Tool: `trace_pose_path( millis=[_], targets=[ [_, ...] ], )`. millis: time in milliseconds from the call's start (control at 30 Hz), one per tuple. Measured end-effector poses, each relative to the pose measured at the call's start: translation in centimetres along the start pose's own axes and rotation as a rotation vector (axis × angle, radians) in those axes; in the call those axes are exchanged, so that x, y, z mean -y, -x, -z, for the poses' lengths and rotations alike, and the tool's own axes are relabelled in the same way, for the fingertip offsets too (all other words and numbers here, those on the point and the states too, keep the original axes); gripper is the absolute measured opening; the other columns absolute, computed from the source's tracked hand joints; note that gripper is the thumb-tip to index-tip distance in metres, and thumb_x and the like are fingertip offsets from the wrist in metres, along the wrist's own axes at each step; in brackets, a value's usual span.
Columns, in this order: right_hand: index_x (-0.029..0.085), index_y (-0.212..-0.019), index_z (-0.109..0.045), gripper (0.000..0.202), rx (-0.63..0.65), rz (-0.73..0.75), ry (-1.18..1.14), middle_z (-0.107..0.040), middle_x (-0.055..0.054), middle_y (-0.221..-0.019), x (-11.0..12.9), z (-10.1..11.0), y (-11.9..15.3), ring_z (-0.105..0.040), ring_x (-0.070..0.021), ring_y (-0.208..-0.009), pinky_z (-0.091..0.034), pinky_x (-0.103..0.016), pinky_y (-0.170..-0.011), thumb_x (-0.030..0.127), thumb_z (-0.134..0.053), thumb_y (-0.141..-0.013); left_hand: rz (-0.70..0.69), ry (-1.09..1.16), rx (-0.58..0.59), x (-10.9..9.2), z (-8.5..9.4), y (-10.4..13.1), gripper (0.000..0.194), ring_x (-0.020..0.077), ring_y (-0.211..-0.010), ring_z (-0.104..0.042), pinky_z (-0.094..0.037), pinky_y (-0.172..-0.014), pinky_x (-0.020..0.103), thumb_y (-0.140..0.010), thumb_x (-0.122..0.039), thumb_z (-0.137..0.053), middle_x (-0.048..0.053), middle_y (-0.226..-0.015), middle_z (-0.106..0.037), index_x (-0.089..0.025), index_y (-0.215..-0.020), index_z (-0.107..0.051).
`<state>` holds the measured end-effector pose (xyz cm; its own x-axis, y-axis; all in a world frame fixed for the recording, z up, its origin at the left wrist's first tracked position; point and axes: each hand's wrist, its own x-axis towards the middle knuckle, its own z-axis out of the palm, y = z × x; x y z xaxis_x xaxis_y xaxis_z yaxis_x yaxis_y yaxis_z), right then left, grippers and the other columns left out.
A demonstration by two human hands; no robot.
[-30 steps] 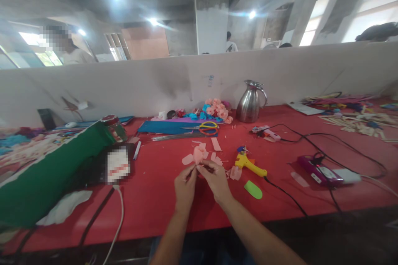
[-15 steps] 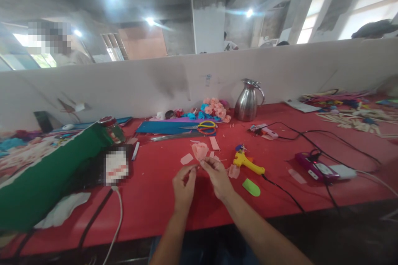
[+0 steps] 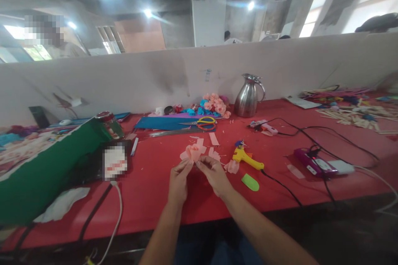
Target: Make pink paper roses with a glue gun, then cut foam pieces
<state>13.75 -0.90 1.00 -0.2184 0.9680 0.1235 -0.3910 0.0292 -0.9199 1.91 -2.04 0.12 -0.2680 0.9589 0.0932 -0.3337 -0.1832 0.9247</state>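
Observation:
A pink paper flower (image 3: 193, 152) is held up between my two hands over the red table (image 3: 155, 198). My left hand (image 3: 179, 176) pinches its base from the left. From the right, the fingertips of my right hand (image 3: 214, 174) close on the flower's lower edge. Loose pink paper pieces (image 3: 214, 138) lie just behind and beside the flower. To the right of my right hand rests a yellow glue gun (image 3: 248, 159), with a crumpled pink paper piece (image 3: 232, 166) at its nozzle side and a green rounded piece (image 3: 250, 182) in front of it.
Scissors (image 3: 205, 122) lie on blue sheets (image 3: 164, 123) at the back, near a bunch of paper flowers (image 3: 216, 104) and a steel jug (image 3: 246, 97). A purple power box (image 3: 314, 163) with cables sits right. A green-sided box (image 3: 46, 174) stands left.
My left hand has come up to the flower and now pinches its base. The flower has moved slightly left and turned more upright. My right hand stays on it.

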Motion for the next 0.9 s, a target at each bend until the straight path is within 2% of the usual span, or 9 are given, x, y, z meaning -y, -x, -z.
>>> trace_pose_path(
  millis=[233,500,900],
  targets=[
    [0.02,-0.074,-0.063,0.023,-0.018,0.014,0.001,-0.061,0.002,-0.071,-0.25,0.03,0.04,-0.055,-0.014,-0.07,-0.043,-0.028,-0.073,0.041,-0.07,-0.07,-0.034,0.004,0.026,-0.25,-0.19,0.24,0.014,0.0183,-0.085,-0.062,-0.046,-0.084,0.03,-0.066,-0.029,-0.075,0.006,-0.082,-0.072,-0.017,-0.074,-0.075],
    [0.021,-0.075,-0.063,0.019,-0.009,0.073,0.126,-0.06,0.002,-0.071,-0.36,0.23,0.13,-0.054,-0.0142,-0.069,-0.044,-0.027,-0.07,0.04,-0.065,-0.074,-0.045,-0.021,-0.01,-0.1,-0.12,0.28,0.017,0.0199,-0.09,-0.063,-0.046,-0.088,0.032,-0.064,-0.03,-0.076,0.007,-0.09,-0.073,-0.018,-0.075,-0.076],
    [0.02,-0.079,-0.063,0.015,-0.021,0.145,0.287,-0.062,0.0,-0.075,-0.72,0.49,0.18,-0.054,-0.0159,-0.071,-0.043,-0.029,-0.07,0.035,-0.059,-0.079,0.057,0.024,-0.047,-0.72,-0.45,0.59,0.018,0.0148,-0.074,-0.064,-0.048,-0.077,0.026,-0.059,-0.027,-0.079,0.004,-0.075,-0.073,-0.017,-0.073,-0.076]
  ],
)
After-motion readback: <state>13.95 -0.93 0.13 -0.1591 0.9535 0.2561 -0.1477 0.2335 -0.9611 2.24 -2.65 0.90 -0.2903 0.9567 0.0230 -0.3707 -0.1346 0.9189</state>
